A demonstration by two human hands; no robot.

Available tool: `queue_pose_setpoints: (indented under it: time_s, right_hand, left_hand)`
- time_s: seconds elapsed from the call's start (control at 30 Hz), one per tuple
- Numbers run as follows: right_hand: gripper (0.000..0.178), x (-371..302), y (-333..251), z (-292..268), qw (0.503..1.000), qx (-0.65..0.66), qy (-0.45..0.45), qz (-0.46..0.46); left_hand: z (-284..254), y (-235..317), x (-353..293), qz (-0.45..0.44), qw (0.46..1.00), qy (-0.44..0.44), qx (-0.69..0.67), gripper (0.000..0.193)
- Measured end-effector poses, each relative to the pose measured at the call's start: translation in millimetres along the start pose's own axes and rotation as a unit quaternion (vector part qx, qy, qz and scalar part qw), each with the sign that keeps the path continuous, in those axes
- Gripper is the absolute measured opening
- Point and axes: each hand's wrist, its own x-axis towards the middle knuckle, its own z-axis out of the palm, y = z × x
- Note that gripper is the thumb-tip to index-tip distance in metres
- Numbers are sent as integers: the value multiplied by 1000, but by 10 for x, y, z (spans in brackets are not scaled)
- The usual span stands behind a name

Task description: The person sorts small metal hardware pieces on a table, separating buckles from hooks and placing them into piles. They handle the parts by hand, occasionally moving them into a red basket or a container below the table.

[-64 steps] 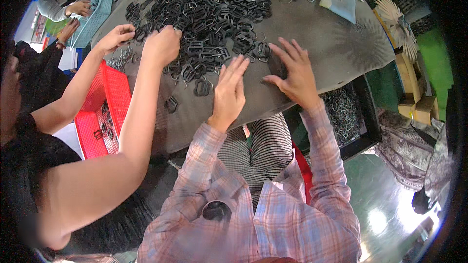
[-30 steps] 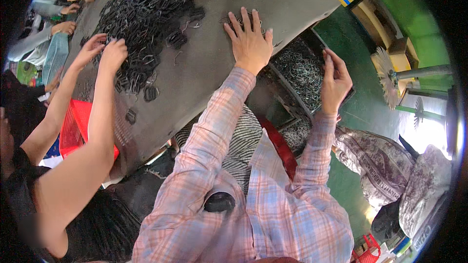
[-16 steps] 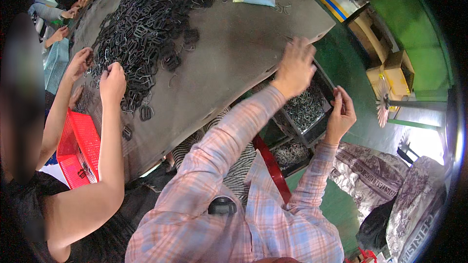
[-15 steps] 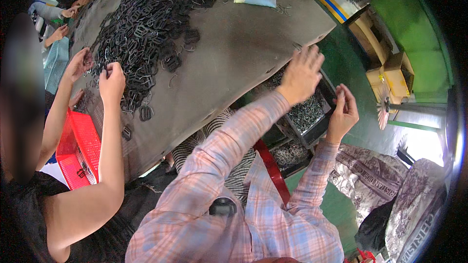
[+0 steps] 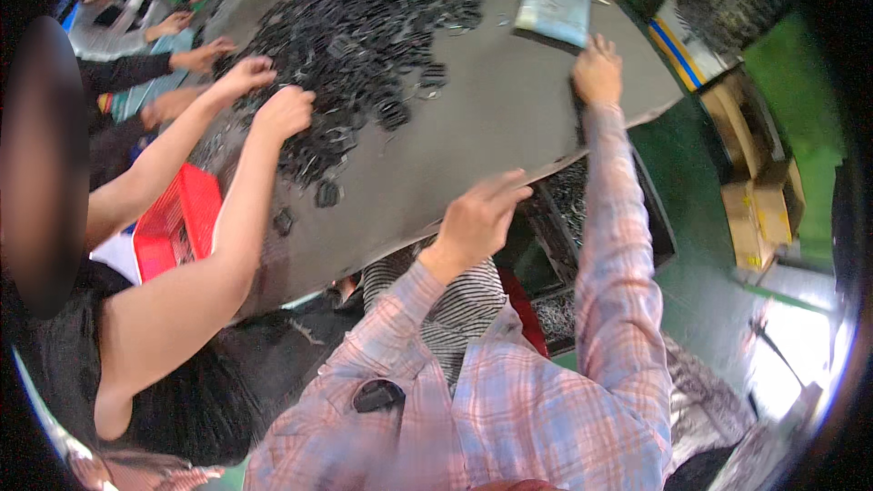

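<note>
My right hand (image 5: 597,75) is stretched far out over the grey tabletop (image 5: 491,109), its fingers slightly apart at the near right corner of a pale blue pouch (image 5: 555,11). Whether the fingertips touch the pouch or something small below them, I cannot tell. My left hand (image 5: 475,229) hovers by the table's near edge, fingers extended and somewhat blurred, with nothing seen in it. Beyond it spreads a large heap of black strap buckles and metal hooks (image 5: 364,45). A few loose buckles (image 5: 327,193) lie at the heap's near side.
Under the table edge, dark trays (image 5: 559,314) contain small metal pieces. To my left a co-worker's hands (image 5: 284,114) work at the heap, above a red plastic basket (image 5: 186,218). More people's hands (image 5: 168,27) show at far left. Cardboard boxes (image 5: 768,214) stand at right.
My right hand has moved from above the trays forward to the pouch's corner. My left hand has drawn back from the tray area toward me. The whole view has shifted.
</note>
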Motion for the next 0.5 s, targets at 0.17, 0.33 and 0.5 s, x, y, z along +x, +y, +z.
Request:
queue_pose_setpoints:
  time_s: [0.17,0.33,0.5]
  right_hand:
    - [37,-1079,524,-559,988,148,-18,-32]
    - [27,-2032,110,-1166,986,140,93,-12]
    - [48,-3961,-160,39,812,269,-508,101]
  left_hand:
    - [-622,-383,-302,-84,988,110,72,26]
    - [-1192,-716,-248,-50,970,126,201,24]
    - [-970,-1067,-111,-41,974,107,194,25]
